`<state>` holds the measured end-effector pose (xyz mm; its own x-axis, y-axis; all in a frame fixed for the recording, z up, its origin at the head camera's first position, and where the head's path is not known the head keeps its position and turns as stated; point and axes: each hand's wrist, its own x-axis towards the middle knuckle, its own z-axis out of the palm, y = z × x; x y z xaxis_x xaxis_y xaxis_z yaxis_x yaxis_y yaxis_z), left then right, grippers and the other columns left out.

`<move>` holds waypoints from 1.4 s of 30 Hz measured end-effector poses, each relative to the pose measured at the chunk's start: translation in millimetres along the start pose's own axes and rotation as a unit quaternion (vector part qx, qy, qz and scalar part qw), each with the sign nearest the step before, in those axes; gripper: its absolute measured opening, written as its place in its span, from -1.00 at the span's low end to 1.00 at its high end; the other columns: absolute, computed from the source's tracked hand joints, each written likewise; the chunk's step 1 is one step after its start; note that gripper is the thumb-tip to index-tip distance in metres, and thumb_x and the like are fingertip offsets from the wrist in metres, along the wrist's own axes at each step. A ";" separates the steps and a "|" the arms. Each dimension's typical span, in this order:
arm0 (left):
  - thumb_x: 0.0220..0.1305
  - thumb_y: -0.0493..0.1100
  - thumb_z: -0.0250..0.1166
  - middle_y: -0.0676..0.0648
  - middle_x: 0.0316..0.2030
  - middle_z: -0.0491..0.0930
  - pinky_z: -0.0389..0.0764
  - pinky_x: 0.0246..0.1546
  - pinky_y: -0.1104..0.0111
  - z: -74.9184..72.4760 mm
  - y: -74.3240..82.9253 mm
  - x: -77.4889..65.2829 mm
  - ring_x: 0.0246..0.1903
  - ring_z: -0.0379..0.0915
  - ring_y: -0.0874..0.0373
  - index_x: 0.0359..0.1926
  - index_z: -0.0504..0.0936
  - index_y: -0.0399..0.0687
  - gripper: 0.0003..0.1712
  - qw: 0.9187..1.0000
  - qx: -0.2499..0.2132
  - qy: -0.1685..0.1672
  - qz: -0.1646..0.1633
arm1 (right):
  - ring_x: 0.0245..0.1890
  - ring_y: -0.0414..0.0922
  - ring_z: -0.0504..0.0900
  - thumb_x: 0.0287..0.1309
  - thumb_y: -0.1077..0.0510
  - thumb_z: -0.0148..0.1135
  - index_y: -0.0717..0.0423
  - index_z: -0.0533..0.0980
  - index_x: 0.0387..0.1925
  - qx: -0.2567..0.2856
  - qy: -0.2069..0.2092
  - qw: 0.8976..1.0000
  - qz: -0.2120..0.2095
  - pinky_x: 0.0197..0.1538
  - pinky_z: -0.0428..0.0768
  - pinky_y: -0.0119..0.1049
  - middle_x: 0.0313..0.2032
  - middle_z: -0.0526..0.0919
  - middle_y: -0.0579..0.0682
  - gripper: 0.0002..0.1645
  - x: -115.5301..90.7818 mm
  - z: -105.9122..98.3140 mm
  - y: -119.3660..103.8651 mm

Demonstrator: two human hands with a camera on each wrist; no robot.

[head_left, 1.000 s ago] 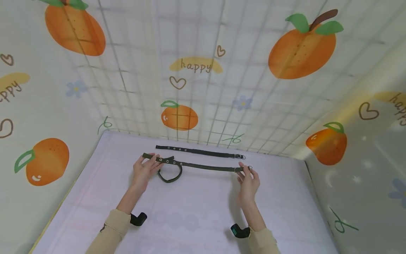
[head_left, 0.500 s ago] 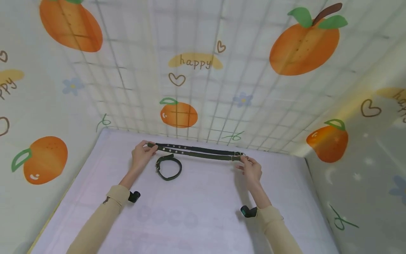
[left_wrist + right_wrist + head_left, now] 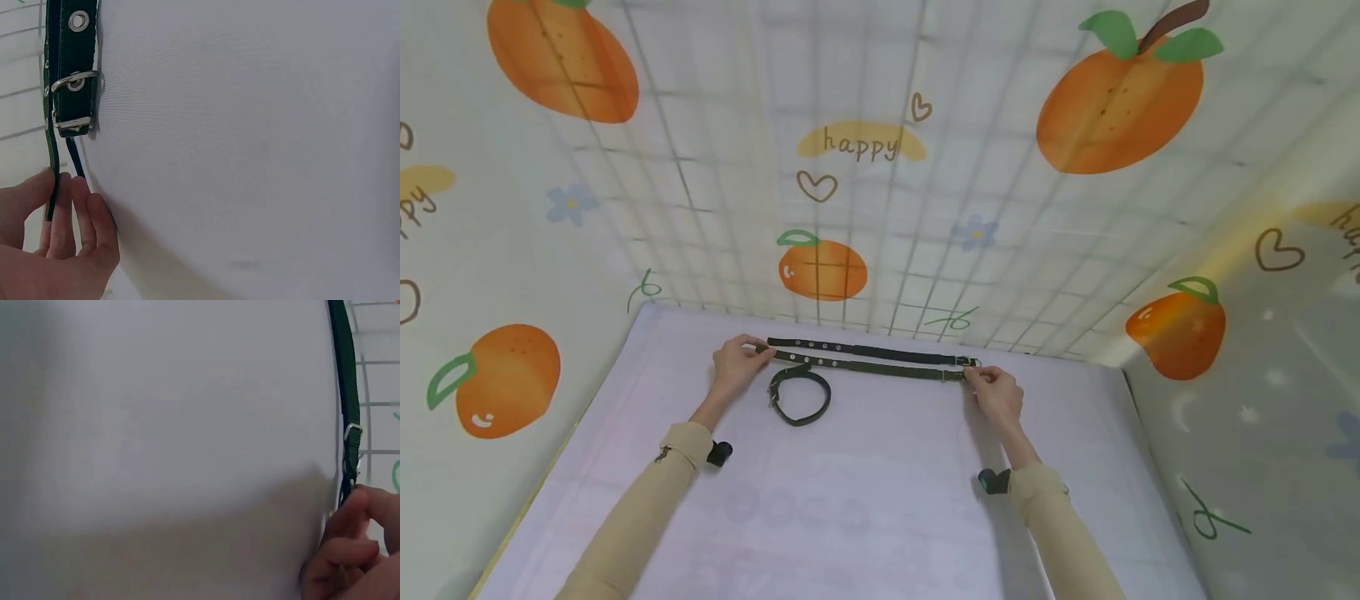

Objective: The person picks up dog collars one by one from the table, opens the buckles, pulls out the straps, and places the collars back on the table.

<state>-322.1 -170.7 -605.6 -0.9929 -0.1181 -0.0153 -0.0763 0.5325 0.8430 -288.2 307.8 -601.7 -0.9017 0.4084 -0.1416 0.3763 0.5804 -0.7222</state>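
Both hands hold a dark green collar (image 3: 880,368), stretched nearly straight from side to side. My left hand (image 3: 739,364) pinches its holed end between thumb and fingers; in the left wrist view that strap tip (image 3: 51,197) pokes out past the thumb. At the other end, my right hand (image 3: 998,396) pinches the collar beside its buckle; the right wrist view shows the metal keeper (image 3: 354,430) just beyond the fingertips. Right behind it lies a second straight collar (image 3: 895,357), darker, with eyelets at the left and a buckle at the right. A third collar (image 3: 800,423), fastened into a loop, lies in front.
A white surface (image 3: 850,517) spreads under the collars. Behind it rises a sheet wall (image 3: 730,250) printed with fruit and grid lines, and similar walls stand left and right. Each wrist carries a small black device (image 3: 720,453).
Both hands have carried the green collar away from the body, off the looped collar and up close to the rear collar. Over the last half second it has shifted only slightly.
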 end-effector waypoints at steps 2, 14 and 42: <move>0.43 -0.01 0.49 -0.21 -0.25 0.88 0.47 -0.31 0.46 1.2 -1.2 1.5 -0.46 0.63 0.35 0.07 0.76 -0.13 -0.65 1.000 0.004 -0.001 -0.002 | -0.55 -0.29 0.64 0.50 -0.21 0.29 0.12 0.69 0.13 -0.008 -0.003 1.000 -0.006 -0.35 0.50 -0.38 -0.31 0.78 -0.07 -0.48 0.8 -1.3 0.3; 0.39 -0.02 0.51 -0.30 -0.14 0.85 0.49 -0.29 0.41 11.5 -6.4 8.7 -0.19 0.74 -0.11 0.04 0.75 -0.18 -0.63 0.999 0.041 0.013 0.017 | -0.46 -0.16 0.65 0.57 -0.20 0.21 0.09 0.67 0.12 -0.069 0.022 0.997 0.006 -0.34 0.44 -0.31 -0.18 0.81 0.06 -0.53 7.1 -4.0 4.3; 0.51 -0.19 0.34 -0.36 0.02 0.73 0.69 0.05 -0.08 13.3 -2.1 -14.0 -0.02 0.70 -0.28 0.08 0.67 -0.21 -0.77 0.996 0.023 0.062 0.065 | -0.46 -0.03 0.64 0.61 -0.07 0.12 0.20 0.60 0.03 -0.091 0.052 0.990 -0.095 -0.48 0.40 -0.33 -0.18 0.79 0.22 -0.60 -11.3 8.5 -7.1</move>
<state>-309.3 -159.1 -614.3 -0.9758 -0.1477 0.1615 0.0449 0.5872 0.8082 -282.5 293.1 -600.7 -0.9366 0.3448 0.0622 0.2428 0.7666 -0.5945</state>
